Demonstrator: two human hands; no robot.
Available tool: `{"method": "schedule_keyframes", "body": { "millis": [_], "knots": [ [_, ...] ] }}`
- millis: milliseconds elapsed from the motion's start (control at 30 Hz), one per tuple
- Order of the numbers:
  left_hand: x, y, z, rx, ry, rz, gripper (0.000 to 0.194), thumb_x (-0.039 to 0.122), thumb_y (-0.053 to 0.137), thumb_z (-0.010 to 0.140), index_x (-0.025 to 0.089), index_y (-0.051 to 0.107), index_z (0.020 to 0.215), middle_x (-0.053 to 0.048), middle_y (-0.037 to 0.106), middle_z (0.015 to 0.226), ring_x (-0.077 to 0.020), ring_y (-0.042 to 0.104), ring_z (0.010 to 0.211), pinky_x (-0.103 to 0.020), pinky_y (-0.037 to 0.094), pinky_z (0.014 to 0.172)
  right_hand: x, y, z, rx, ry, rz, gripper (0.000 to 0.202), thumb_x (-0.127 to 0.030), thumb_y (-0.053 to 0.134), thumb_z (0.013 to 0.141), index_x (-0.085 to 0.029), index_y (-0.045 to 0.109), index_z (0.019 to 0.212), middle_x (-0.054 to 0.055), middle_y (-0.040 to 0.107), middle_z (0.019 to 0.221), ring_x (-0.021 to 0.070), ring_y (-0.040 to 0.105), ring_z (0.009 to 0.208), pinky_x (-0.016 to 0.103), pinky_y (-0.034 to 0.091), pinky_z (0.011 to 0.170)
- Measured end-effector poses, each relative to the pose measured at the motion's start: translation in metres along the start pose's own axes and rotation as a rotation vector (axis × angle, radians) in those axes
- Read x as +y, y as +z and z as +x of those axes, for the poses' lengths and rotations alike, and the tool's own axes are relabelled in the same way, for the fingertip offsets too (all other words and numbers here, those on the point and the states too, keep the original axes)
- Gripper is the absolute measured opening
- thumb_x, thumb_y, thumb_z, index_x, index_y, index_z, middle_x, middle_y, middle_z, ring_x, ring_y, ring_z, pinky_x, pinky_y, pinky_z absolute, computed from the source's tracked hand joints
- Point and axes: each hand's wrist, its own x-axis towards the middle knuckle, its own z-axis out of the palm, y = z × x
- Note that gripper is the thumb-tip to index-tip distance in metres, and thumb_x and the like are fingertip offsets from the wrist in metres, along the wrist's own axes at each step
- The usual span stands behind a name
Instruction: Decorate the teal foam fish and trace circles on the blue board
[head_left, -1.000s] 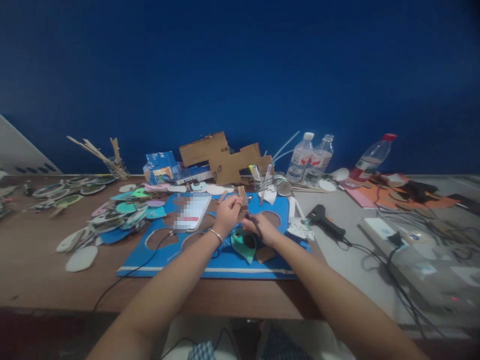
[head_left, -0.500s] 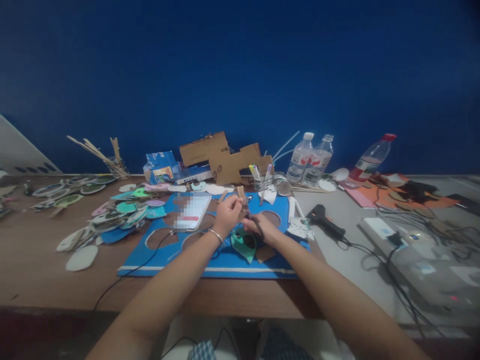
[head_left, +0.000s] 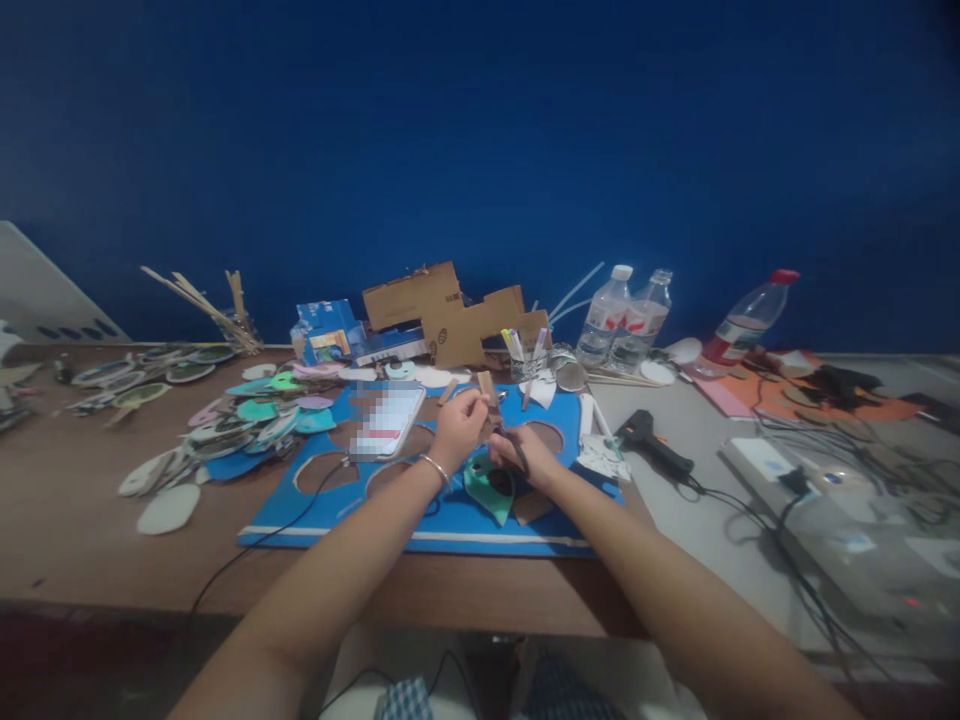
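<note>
Over the blue board (head_left: 300,522) with round cut-outs, my left hand (head_left: 459,430) pinches a strip of brown cardboard (head_left: 486,386) that sticks up past the fingertips. Close beside it, my right hand (head_left: 541,458) is closed around the dark handles of what look like scissors (head_left: 519,446). Their blades are mostly hidden, near the strip's lower end. Just below the hands lies a teal-green leaf-like cut-out (head_left: 491,488) with dark spots. A small brown cardboard piece (head_left: 532,507) rests by my right wrist. Left of my left hand, a phone (head_left: 401,418) lies on the board.
A pile of paper cut-outs (head_left: 255,432) spreads to the left, with sticks in a jar (head_left: 238,325) behind. Cardboard (head_left: 469,335) and water bottles (head_left: 600,315) stand at the back. On the right are a glue gun (head_left: 654,447), cables and a white power box (head_left: 795,520).
The view has shifted slightly. Both hands stay in nearly the same place at the cardboard strip, and the right hand's grip on the handles has changed a little.
</note>
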Motion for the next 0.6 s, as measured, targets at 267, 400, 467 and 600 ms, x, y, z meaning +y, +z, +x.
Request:
{"method": "schedule_keyframes", "body": {
  "millis": [267, 400, 467, 600],
  "knots": [
    [-0.0036, 0.0007, 0.0015, 0.012, -0.017, -0.008, 0.030, 0.033, 0.041, 0.082, 0.019, 0.038, 0.056, 0.005, 0.040, 0.049, -0.0095, 0.038, 0.049, -0.022, 0.031, 0.051, -0.0023, 0.0004, -0.0022, 0.055, 0.028, -0.034, 0.051, -0.062, 0.051, 0.070, -0.016, 0.043, 0.048, -0.003, 0.039, 0.043, 0.0082, 0.034, 0.043, 0.023, 0.027, 0.046],
    [-0.0035, 0.0005, 0.0012, -0.010, -0.004, 0.000, 0.031, 0.032, 0.041, 0.083, 0.019, 0.037, 0.055, 0.005, 0.040, 0.048, -0.0095, 0.039, 0.049, -0.023, 0.031, 0.051, -0.0019, -0.0010, -0.0012, 0.061, 0.065, -0.074, 0.051, -0.062, 0.052, 0.069, -0.015, 0.046, 0.049, -0.001, 0.044, 0.045, 0.0094, 0.038, 0.046, 0.023, 0.028, 0.047],
    [-0.0030, 0.0011, 0.0006, -0.029, 0.000, -0.011, 0.031, 0.032, 0.040, 0.083, 0.019, 0.038, 0.056, 0.005, 0.040, 0.049, -0.0095, 0.039, 0.049, -0.023, 0.031, 0.051, -0.0019, -0.0015, -0.0004, 0.052, 0.050, -0.075, 0.050, -0.062, 0.052, 0.068, -0.015, 0.049, 0.052, 0.000, 0.047, 0.048, 0.0098, 0.039, 0.047, 0.023, 0.028, 0.047],
    [-0.0033, 0.0023, 0.0007, -0.029, -0.009, -0.028, 0.031, 0.033, 0.040, 0.084, 0.019, 0.039, 0.056, 0.005, 0.040, 0.049, -0.0093, 0.039, 0.049, -0.023, 0.032, 0.052, -0.0020, 0.0005, -0.0001, 0.080, 0.049, -0.077, 0.049, -0.061, 0.051, 0.069, -0.015, 0.047, 0.052, -0.001, 0.045, 0.048, 0.0097, 0.038, 0.047, 0.024, 0.028, 0.048]
  ]
}}
